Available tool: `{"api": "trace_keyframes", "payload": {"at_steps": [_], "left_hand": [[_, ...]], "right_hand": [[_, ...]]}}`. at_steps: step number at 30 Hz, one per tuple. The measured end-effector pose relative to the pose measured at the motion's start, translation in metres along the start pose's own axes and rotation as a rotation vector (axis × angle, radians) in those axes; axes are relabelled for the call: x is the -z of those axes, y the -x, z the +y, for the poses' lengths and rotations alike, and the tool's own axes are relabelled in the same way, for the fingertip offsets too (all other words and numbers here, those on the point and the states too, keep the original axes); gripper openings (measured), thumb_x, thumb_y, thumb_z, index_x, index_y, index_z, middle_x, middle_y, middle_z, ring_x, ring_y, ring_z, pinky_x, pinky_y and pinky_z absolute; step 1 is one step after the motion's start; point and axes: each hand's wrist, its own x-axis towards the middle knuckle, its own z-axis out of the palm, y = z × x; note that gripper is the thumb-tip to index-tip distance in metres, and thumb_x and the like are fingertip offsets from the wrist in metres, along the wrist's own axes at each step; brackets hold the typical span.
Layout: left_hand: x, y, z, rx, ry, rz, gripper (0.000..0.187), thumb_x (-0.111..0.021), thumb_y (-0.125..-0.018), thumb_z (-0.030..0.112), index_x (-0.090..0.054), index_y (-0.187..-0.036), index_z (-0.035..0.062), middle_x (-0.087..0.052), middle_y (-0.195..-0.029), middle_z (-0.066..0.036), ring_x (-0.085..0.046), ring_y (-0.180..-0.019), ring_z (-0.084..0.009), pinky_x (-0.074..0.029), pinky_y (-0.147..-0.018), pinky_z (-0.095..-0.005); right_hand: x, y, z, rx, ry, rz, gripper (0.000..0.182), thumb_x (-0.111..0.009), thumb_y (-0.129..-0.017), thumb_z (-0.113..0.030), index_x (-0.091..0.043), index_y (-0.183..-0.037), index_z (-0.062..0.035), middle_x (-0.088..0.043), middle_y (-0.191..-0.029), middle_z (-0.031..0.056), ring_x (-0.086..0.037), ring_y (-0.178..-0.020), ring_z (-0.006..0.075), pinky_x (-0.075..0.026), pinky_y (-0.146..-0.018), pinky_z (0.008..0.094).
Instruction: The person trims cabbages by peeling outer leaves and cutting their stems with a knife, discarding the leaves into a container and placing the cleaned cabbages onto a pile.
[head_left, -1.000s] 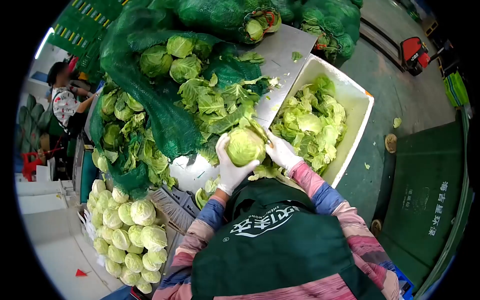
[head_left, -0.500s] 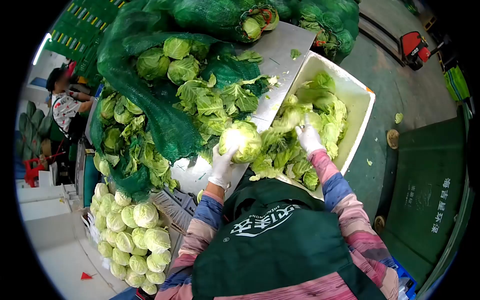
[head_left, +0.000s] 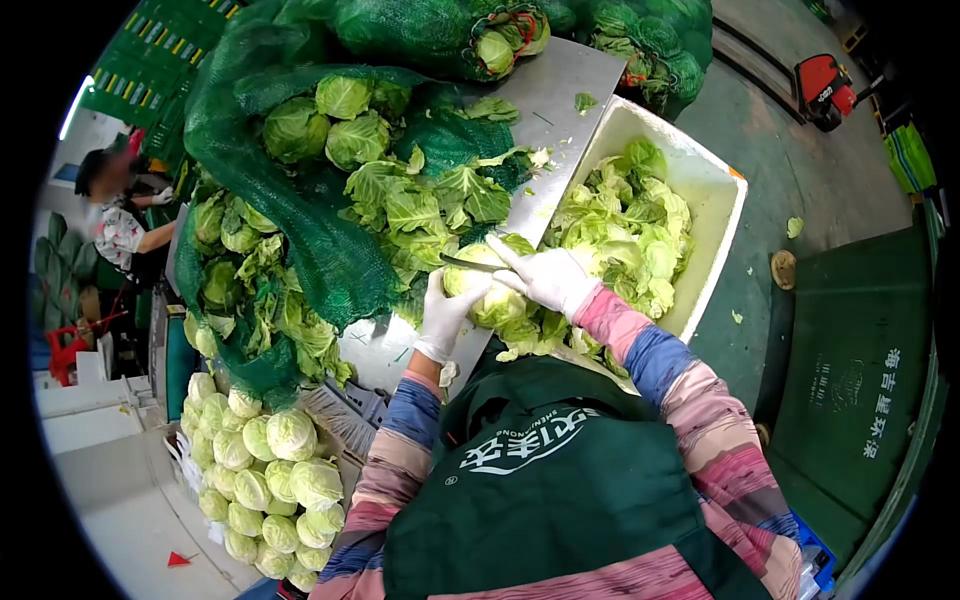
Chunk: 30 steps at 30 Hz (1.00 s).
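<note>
A pale green cabbage (head_left: pixel 488 303) sits in front of my apron, steadied by my white-gloved left hand (head_left: pixel 441 318), whose fingers curl around its near left side. My gloved right hand (head_left: pixel 552 279) is closed on a knife (head_left: pixel 470 264), and the dark, slightly curved blade lies across the top of the cabbage. The knife's handle is hidden in my fist. Just beyond the hands, loose cabbage leaves (head_left: pixel 410 210) lie on the metal table (head_left: pixel 555 100). To the right, a white foam box (head_left: pixel 715 255) holds a heap of torn leaves (head_left: pixel 640 235).
Green mesh sacks (head_left: pixel 400 35) of cabbages crowd the table's far and left sides. Trimmed cabbages (head_left: pixel 265 480) are stacked at lower left. A large green bin (head_left: pixel 850 400) stands right, a red pallet jack (head_left: pixel 828 92) behind it. Another person (head_left: pixel 120 215) works at far left.
My right hand has moved left from over the foam box to the cabbage, and the knife blade now shows across its top. My left hand keeps hold of the cabbage.
</note>
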Motion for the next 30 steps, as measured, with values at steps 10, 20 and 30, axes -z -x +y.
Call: {"api": "trace_keyframes", "payload": {"at_steps": [10, 20, 30], "left_hand": [[0.024, 0.024, -0.031, -0.207, -0.23, -0.036, 0.072, -0.083, -0.07, 0.01, -0.041, -0.128, 0.0002, -0.052, -0.124, -0.013, -0.052, -0.115, -0.02, -0.045, -0.097, -0.0326], [-0.014, 0.033, -0.013, 0.151, 0.181, 0.182, 0.065, -0.071, -0.083, 0.013, -0.029, -0.133, 0.0085, -0.046, -0.128, -0.015, -0.056, -0.11, -0.0304, -0.058, -0.076, -0.0474], [-0.053, 0.028, -0.01, 0.309, 0.211, 0.335, 0.085, -0.077, -0.077, 0.02, -0.018, -0.138, 0.0161, -0.038, -0.134, -0.014, -0.052, -0.114, -0.0332, -0.055, -0.08, -0.0544]], "right_hand": [[-0.009, -0.005, 0.095, -0.423, -0.304, 0.057, 0.049, -0.038, -0.099, -0.048, -0.051, -0.135, -0.0178, -0.066, -0.102, 0.0218, -0.065, -0.09, 0.0357, -0.049, -0.085, 0.0415], [-0.034, 0.035, -0.016, -0.4, -0.515, 0.217, 0.059, -0.042, -0.099, -0.043, -0.032, -0.145, -0.0093, -0.062, -0.071, 0.0243, -0.061, -0.065, 0.0411, -0.048, -0.063, 0.0466], [-0.037, 0.04, -0.039, -0.447, -0.247, 0.232, 0.056, -0.044, -0.098, -0.036, -0.035, -0.142, -0.0031, -0.06, -0.058, 0.0201, -0.059, -0.052, 0.0381, -0.046, -0.052, 0.0478]]}}
